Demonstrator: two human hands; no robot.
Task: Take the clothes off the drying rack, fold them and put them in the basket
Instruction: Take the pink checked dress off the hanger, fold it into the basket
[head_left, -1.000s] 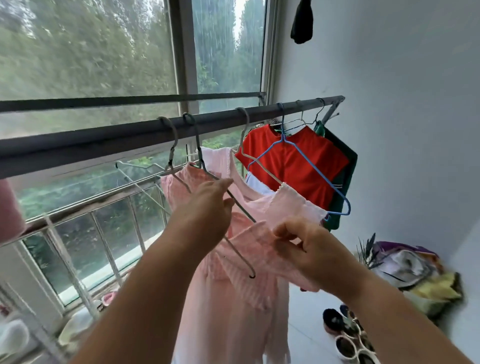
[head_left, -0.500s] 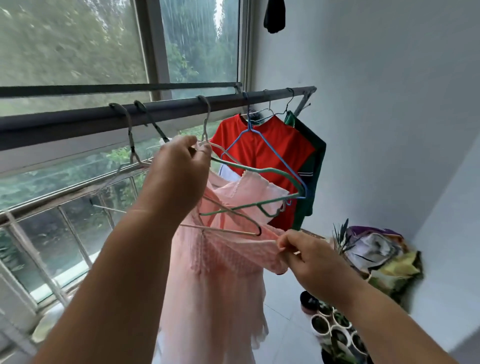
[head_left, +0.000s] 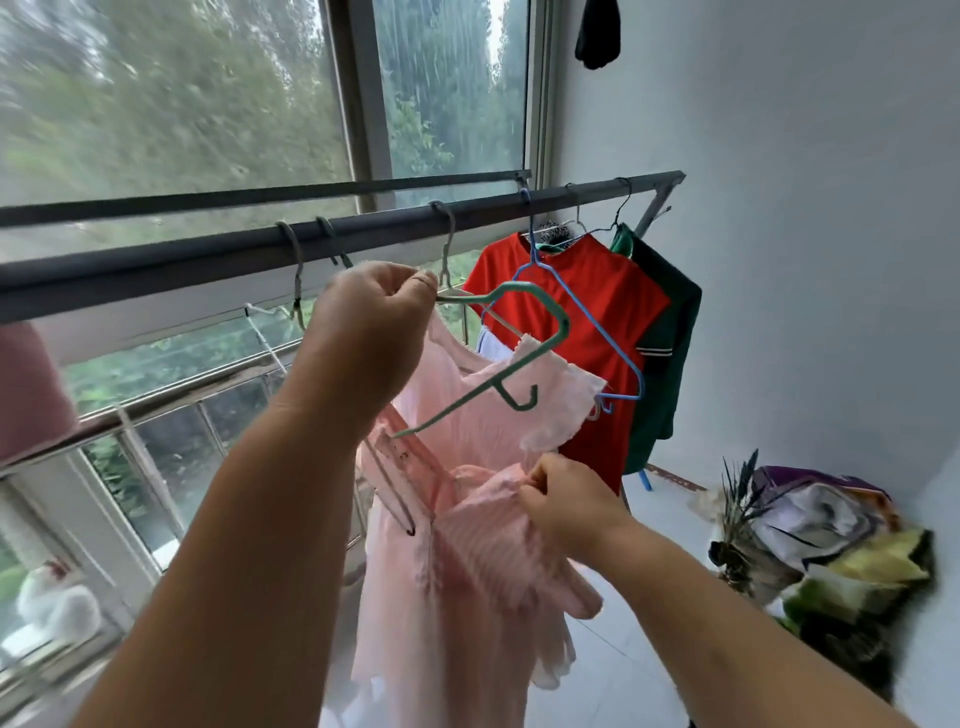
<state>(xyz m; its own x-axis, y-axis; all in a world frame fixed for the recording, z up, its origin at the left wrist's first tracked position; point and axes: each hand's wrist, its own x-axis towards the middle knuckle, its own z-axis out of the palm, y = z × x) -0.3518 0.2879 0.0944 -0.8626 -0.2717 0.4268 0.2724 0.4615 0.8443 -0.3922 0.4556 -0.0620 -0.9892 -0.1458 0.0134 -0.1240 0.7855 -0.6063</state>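
Observation:
A pink pleated dress (head_left: 467, 597) hangs below the dark rack bar (head_left: 218, 254). My left hand (head_left: 371, 322) is raised under the bar and grips the hook end of a green hanger (head_left: 535, 353), which sticks out tilted over the dress. My right hand (head_left: 566, 504) pinches a bunched fold of the pink dress lower down. Further right on the bar hang a red shirt (head_left: 597, 322) behind an empty blue hanger (head_left: 587, 317), and a dark green garment (head_left: 670, 353). No basket is in view.
Several empty wire hangers (head_left: 297, 275) hook over the bar at the left. A window with a metal railing (head_left: 171, 400) is behind. A pile of bags (head_left: 841, 540) and a plant lie on the floor by the right wall. A black cloth (head_left: 597, 31) hangs high up.
My left hand has risen from the dress's shoulder to just under the bar, taking hold of the green hanger and tilting it. My right hand moved down, gathering more pink cloth.

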